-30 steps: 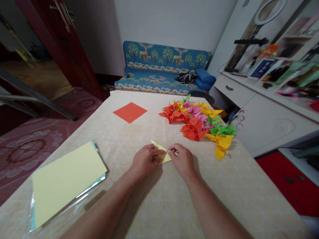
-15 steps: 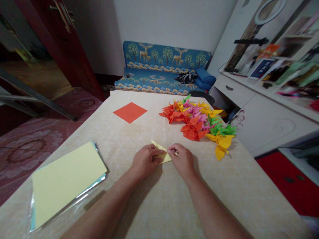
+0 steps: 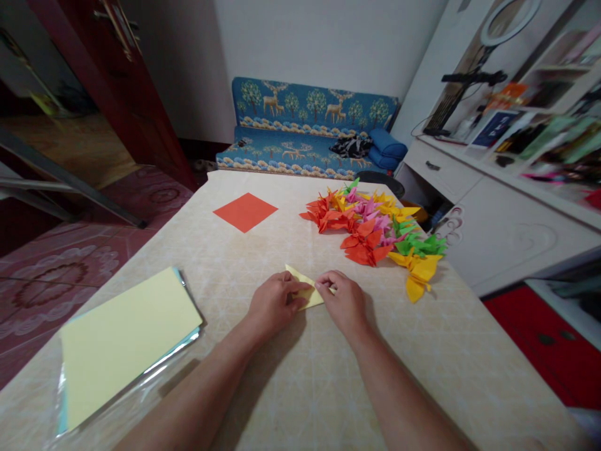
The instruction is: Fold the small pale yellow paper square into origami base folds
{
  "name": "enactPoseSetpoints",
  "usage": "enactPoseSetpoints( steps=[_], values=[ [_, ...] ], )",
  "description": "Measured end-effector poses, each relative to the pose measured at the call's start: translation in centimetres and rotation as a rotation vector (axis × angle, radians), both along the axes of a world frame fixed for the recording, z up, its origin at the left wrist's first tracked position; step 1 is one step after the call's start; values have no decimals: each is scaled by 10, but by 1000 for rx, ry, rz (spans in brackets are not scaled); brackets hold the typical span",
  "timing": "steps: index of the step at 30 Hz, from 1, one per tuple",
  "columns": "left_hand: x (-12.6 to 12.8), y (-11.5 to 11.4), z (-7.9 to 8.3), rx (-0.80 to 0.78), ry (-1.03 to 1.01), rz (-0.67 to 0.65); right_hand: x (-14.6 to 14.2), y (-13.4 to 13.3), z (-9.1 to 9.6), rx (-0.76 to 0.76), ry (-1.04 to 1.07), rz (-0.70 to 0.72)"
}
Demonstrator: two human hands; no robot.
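A small folded yellow paper [image 3: 305,289] lies on the beige table [image 3: 300,388] in front of me. My left hand [image 3: 273,305] rests on its left side with the fingers curled down onto it. My right hand [image 3: 344,302] pinches its right edge between thumb and fingertips. Most of the paper is covered by both hands; only its far corner and middle show.
A heap of folded paper cranes [image 3: 375,232] in orange, yellow, pink and green lies beyond my right hand. A flat orange square sheet [image 3: 245,212] sits further back. A stack of coloured sheets [image 3: 123,341] in a clear sleeve lies at the near left. White drawers [image 3: 493,225] stand right.
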State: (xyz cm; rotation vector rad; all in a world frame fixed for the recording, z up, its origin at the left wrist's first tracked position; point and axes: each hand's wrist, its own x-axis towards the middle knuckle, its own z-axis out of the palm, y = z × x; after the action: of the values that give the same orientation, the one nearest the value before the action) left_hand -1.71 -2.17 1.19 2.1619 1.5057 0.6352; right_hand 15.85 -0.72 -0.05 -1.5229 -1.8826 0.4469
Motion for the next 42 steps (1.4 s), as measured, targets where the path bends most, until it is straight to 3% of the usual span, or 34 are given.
enactPoseSetpoints(
  steps=[33,42],
  values=[
    [0,0,3,-27,2,-9,-4,-1,0,20,-88,-91],
    [-5,5,1,-56,-1,-83,-4,0,0,12,-99,-84]
  ],
)
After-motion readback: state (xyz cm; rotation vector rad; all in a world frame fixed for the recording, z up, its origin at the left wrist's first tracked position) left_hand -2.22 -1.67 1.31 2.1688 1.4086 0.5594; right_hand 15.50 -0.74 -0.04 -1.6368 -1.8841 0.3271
